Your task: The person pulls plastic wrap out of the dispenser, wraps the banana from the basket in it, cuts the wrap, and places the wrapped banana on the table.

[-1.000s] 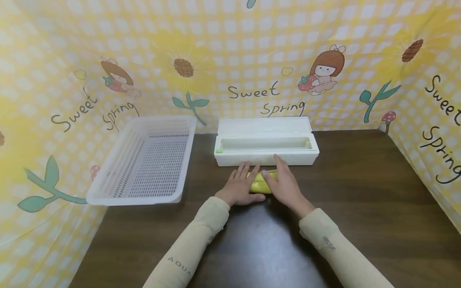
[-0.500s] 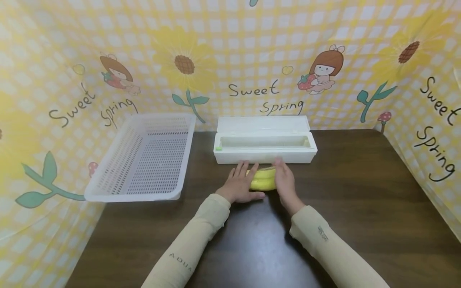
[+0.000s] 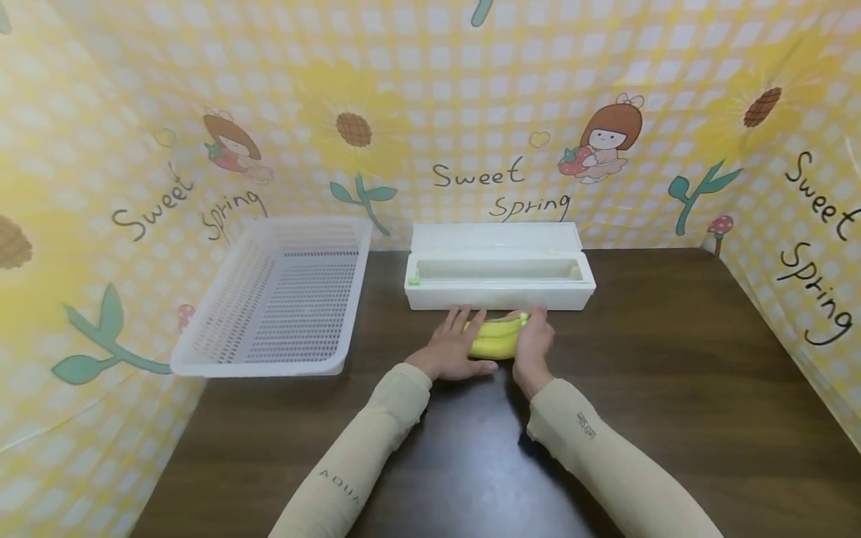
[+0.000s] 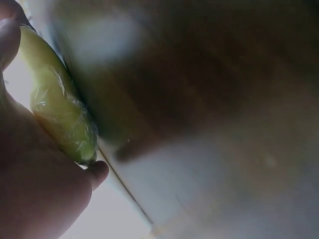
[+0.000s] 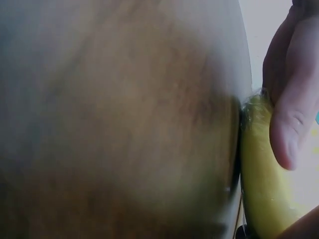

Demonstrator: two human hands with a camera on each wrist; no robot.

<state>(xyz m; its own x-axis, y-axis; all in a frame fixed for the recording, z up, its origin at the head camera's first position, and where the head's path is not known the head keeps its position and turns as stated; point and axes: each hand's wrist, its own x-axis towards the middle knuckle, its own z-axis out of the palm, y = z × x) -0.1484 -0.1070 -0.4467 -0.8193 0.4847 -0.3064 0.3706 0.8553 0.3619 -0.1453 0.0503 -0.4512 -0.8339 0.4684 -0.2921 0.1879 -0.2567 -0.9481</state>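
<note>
A small bunch of yellow bananas [image 3: 494, 342] in clear cling film lies on the table in front of the white box. The film's creases glint on the bananas [image 4: 62, 107] in the left wrist view. My left hand [image 3: 449, 353] rests at their left end, fingers fairly straight and thumb along the near side. At the right end my right hand [image 3: 534, 344] grips the stem end, its thumb over the top of the bananas [image 5: 264, 174] in the right wrist view. Part of the right hand's fingers is hidden behind the fruit.
Behind the hands stands a long white cling film dispenser [image 3: 498, 299] with its lid raised and a small green piece at its left. A white perforated basket [image 3: 336, 366] sits at the left. A yellow checked cloth [image 3: 471, 90] surrounds the dark wooden table [image 3: 673, 359].
My right hand has turned from lying spread over the bananas to gripping their right end, exposing more of the fruit and a pale green tip. The left hand has stayed put.
</note>
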